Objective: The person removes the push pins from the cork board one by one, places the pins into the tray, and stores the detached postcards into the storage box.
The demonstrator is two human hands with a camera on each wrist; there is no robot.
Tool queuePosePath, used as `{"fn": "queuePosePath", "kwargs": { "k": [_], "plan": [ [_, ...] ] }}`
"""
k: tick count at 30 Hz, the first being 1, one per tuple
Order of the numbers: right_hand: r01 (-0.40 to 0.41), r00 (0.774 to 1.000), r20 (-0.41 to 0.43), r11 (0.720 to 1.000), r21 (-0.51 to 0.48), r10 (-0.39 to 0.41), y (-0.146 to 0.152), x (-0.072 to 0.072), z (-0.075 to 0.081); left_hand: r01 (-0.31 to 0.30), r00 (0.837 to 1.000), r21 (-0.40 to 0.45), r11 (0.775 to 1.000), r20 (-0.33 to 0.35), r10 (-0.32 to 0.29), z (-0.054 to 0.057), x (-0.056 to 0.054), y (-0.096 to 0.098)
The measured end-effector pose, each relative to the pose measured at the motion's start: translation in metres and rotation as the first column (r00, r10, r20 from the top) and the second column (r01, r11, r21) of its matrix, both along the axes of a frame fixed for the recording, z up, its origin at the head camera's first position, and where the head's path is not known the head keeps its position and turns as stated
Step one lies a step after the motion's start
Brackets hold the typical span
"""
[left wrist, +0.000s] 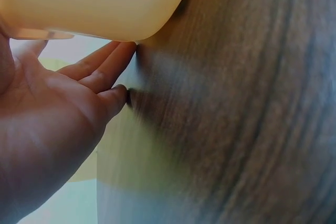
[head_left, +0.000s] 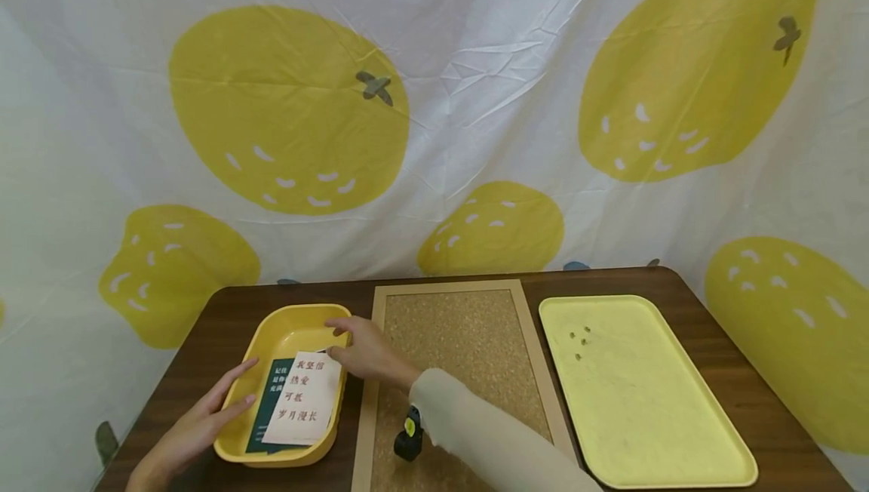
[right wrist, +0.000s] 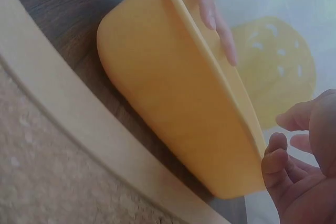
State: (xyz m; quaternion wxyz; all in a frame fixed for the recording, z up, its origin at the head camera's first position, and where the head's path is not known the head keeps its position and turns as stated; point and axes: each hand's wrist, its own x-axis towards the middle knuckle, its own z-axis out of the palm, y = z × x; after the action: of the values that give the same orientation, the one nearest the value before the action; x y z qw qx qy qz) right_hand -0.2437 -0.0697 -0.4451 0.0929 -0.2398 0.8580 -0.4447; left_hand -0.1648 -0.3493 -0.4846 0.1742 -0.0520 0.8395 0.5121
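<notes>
A yellow plastic basin (head_left: pixel 292 335) stands at the left of the table. Inside it a white card (head_left: pixel 299 405) with red Chinese writing lies over a dark green card (head_left: pixel 261 420) with white writing. My left hand (head_left: pixel 193 420) is at the basin's left rim, thumb and forefinger reaching over it; the other fingers stretch along the outside, near the tabletop, in the left wrist view. At the right rim, my right hand (head_left: pixel 366 349) has loosely bent fingers, close to the white card's upper right corner. Whether it touches the card cannot be told.
A wood-framed cork board (head_left: pixel 468 349) lies in the middle of the dark wooden table (head_left: pixel 353 432). To its right is a pale yellow tray (head_left: pixel 652 401) with several tiny brass-coloured pieces (head_left: pixel 581 341). A lemon-print curtain (head_left: pixel 475 115) hangs behind.
</notes>
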Motion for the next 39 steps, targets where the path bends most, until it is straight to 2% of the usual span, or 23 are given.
{"fn": "queuePosePath", "kwargs": {
  "k": [10,17,25,29,34,37,39],
  "plan": [
    [-0.072,0.996,-0.062,0.996,-0.048,0.069,0.016,-0.008,0.002,0.004,1.000,-0.008,1.000,0.010,-0.004,0.002,-0.001,0.001],
    [-0.101,0.992,-0.077,0.992,-0.080,0.095,0.034,-0.013,0.011,0.008,1.000,-0.013,1.000,0.012,-0.008,0.004,-0.004,0.000],
    [-0.117,0.992,-0.064,0.987,-0.113,0.111,0.071,-0.022,0.013,0.014,1.000,-0.064,0.998,0.004,-0.013,0.006,-0.006,0.000],
    [-0.115,0.988,-0.112,0.990,-0.080,0.106,0.099,-0.027,0.012,0.009,1.000,-0.125,0.992,0.004,-0.008,0.011,-0.007,0.001],
    [-0.059,0.985,-0.162,0.998,-0.020,0.055,0.132,-0.028,0.018,0.003,0.998,-0.220,0.975,-0.053,-0.015,0.022,-0.006,0.002],
    [-0.009,0.982,-0.190,1.000,0.009,0.011,0.150,-0.026,0.024,-0.004,0.993,-0.291,0.957,-0.115,-0.031,0.029,-0.006,0.003],
    [0.029,0.975,-0.219,0.999,0.024,-0.023,0.162,-0.025,0.029,-0.011,0.984,-0.324,0.946,-0.173,-0.048,0.034,-0.006,0.005]
  ]
}}
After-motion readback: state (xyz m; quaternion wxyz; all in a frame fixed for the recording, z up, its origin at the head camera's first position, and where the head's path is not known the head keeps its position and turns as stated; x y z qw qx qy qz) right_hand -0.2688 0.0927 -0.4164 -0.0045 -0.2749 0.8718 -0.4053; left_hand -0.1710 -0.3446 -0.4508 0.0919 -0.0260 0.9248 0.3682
